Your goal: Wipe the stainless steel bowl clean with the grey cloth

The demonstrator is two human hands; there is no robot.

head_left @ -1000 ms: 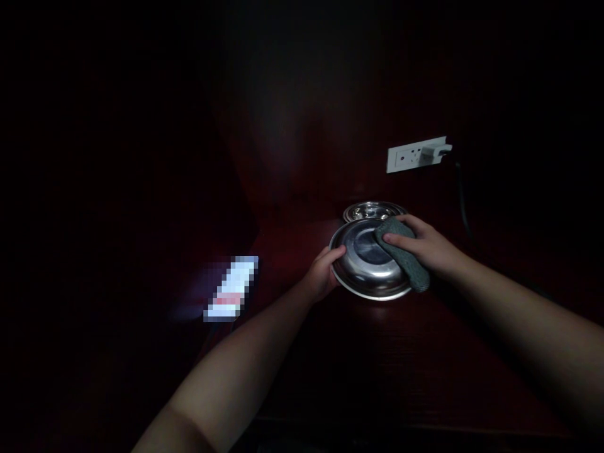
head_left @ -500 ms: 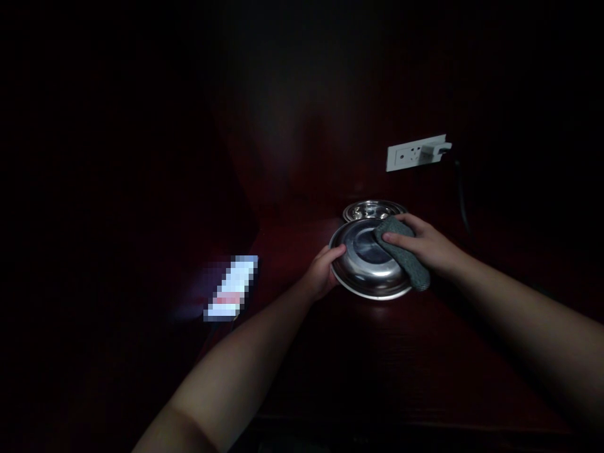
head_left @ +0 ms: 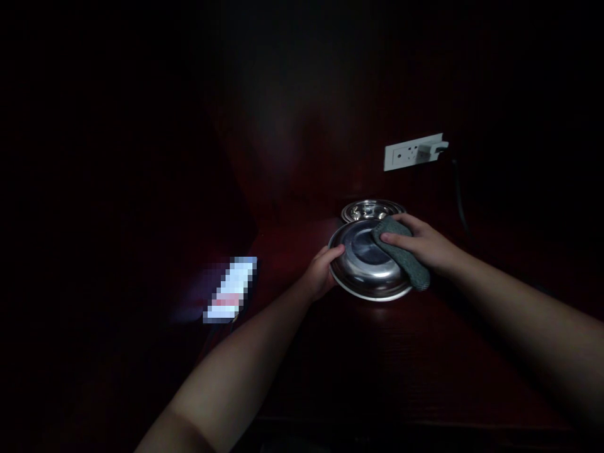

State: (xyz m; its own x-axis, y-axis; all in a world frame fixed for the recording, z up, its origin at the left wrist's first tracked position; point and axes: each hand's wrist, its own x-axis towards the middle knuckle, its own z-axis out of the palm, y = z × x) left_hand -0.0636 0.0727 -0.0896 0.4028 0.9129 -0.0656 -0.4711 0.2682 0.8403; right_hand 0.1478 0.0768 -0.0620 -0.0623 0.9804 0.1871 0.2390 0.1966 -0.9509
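Note:
A shiny steel plate [head_left: 363, 270] is tilted toward me above a dark red wooden surface. My left hand [head_left: 322, 272] grips its left rim, thumb on top. My right hand [head_left: 421, 242] presses a grey-green cloth [head_left: 401, 255] against the plate's right inner side, fingers closed over the cloth. A second steel dish [head_left: 372, 209] lies just behind the plate.
The room is very dark. A lit phone screen [head_left: 231, 289] lies to the left on the wooden surface [head_left: 377, 352]. A white wall socket [head_left: 410, 153] with a plug and a dark cable [head_left: 460, 195] sits on the back panel, right of centre.
Almost nothing moved. The view shifted slightly, and the plate and both hands stay in the same hold, with the cloth a touch lower left on the plate.

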